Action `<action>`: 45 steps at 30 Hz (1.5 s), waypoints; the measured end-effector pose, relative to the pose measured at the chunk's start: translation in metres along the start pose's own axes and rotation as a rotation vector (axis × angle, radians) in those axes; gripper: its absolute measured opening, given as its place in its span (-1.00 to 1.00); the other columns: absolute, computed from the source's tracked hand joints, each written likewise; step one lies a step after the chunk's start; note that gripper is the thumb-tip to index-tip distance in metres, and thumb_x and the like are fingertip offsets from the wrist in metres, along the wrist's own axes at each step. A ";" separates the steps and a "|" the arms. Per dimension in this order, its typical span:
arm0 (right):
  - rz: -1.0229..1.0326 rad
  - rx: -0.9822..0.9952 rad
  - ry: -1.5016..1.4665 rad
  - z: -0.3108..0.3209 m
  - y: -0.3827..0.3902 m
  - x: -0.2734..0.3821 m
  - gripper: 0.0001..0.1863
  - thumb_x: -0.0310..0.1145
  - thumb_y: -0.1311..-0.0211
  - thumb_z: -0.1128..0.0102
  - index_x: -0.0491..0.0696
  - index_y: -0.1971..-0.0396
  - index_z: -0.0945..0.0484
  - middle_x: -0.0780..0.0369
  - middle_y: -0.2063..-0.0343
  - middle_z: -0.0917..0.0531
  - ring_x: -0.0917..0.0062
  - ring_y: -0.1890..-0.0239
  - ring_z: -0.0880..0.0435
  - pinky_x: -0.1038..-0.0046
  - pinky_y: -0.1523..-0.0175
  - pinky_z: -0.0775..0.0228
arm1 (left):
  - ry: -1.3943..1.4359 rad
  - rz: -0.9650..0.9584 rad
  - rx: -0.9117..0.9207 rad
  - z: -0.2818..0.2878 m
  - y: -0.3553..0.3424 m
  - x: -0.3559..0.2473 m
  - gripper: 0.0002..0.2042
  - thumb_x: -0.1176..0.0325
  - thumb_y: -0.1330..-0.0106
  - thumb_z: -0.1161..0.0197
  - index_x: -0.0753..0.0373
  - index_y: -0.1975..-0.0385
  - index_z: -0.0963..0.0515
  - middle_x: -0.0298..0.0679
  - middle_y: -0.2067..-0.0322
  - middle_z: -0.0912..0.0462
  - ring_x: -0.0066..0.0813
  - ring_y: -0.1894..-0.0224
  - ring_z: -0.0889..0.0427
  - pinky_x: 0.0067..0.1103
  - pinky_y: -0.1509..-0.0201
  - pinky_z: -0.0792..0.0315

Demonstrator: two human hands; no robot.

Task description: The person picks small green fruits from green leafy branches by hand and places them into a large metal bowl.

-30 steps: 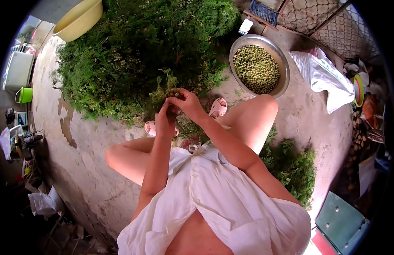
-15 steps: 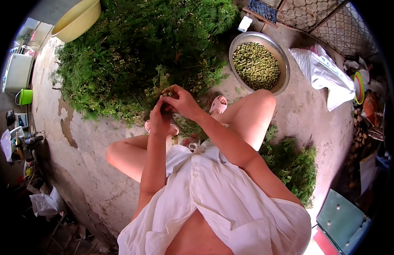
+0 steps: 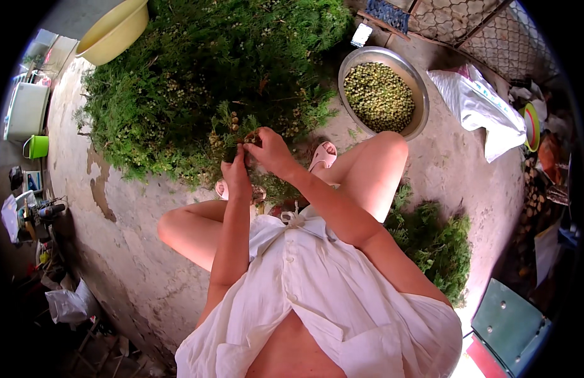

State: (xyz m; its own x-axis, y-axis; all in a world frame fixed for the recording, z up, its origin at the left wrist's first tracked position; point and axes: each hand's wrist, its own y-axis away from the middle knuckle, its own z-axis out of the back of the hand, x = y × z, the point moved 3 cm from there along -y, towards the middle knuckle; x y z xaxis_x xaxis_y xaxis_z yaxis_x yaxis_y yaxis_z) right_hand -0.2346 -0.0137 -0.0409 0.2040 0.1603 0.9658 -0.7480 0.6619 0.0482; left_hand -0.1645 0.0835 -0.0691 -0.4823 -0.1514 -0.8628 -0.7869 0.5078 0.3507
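My left hand is closed on the stem end of a green evergreen sprig with small round, pale brown seed cones. Right beside it, my right hand pinches the same sprig near its cones; its fingertips are partly hidden by foliage and each other. Both hands are over the near edge of a big heap of cut evergreen branches. To the right of the heap stands a round metal basin holding many yellow-green cones.
A yellow plastic tub rests at the heap's far left. Right of the basin lies a white woven sack. More cut branches lie by my right leg. A green bucket stands far left, and a dark green panel at lower right.
The sprig has come up into clearer view, its cones now showing above my hands. My left hand has shifted slightly; my right hand has moved slightly right.
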 end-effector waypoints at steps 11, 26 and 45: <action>-0.268 0.186 -0.395 0.005 -0.005 -0.020 -0.75 -0.37 -0.07 -0.12 -0.21 0.29 -0.40 0.17 0.41 -0.49 0.47 0.38 -0.53 0.51 0.32 -0.40 | -0.122 -0.054 -0.108 -0.005 0.009 -0.012 -0.84 0.32 -0.22 -0.12 0.25 0.33 -0.53 -0.49 0.64 -0.37 -0.72 0.61 -0.21 -0.70 0.57 -0.07; -0.210 -0.287 -1.698 0.111 -0.018 -0.061 -0.71 -0.36 -0.17 0.08 -0.30 0.24 -0.29 0.02 0.25 -0.46 0.33 0.22 -0.51 0.37 0.02 -0.43 | -0.064 0.003 -0.030 0.008 0.007 -0.019 -0.84 0.46 -0.09 -0.23 0.27 0.33 -0.46 -0.36 0.42 -0.48 -0.60 0.46 -0.41 -0.67 0.41 -0.34; -0.193 0.078 -0.528 0.011 0.019 -0.023 -0.73 -0.42 -0.05 -0.15 -0.20 0.23 -0.47 0.31 0.43 -0.56 0.74 0.43 -0.48 0.67 0.34 -0.33 | -0.075 0.023 0.118 -0.012 0.014 -0.009 -0.87 0.42 -0.11 -0.20 0.28 0.36 -0.51 -0.42 0.51 -0.50 -0.70 0.53 -0.36 -0.74 0.46 -0.24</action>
State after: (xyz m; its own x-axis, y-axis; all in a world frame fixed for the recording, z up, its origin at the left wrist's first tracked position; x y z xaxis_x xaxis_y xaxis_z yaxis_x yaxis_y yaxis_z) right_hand -0.2606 -0.0123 -0.0591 0.0132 -0.3589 0.9333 -0.7771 0.5837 0.2354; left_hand -0.1758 0.0816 -0.0525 -0.4662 -0.0771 -0.8813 -0.7228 0.6076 0.3292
